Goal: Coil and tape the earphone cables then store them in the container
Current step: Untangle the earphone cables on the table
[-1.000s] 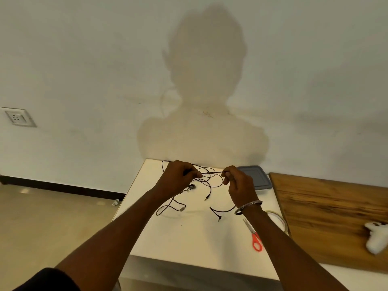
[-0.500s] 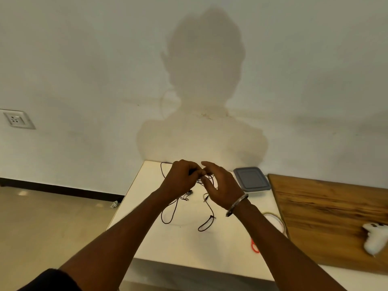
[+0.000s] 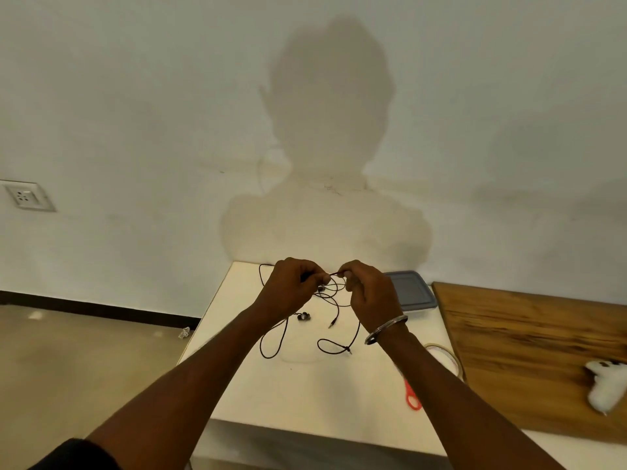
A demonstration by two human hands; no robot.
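A black earphone cable [image 3: 334,305] hangs in loose loops over the white table [image 3: 305,395]. My left hand [image 3: 293,288] pinches the cable near its fingertips, and my right hand [image 3: 369,291] pinches the same cable a short way to the right. Between the two hands a short stretch of cable runs taut. The earbuds [image 3: 303,316] and a jack plug [image 3: 331,323] rest on the table below. A grey-lidded container [image 3: 412,291] sits behind my right hand. A roll of tape [image 3: 444,359] lies right of my right forearm.
Red-handled scissors [image 3: 412,396] lie partly under my right forearm. A wooden board [image 3: 529,351] adjoins the table on the right, with a white game controller [image 3: 605,385] on it. A wall stands directly behind the table, and a wall socket [image 3: 25,195] is at far left.
My hands started apart with cable stretched between them, came together, and are now slightly apart again. The cable loops on the table shifted, and the hanging end swung.
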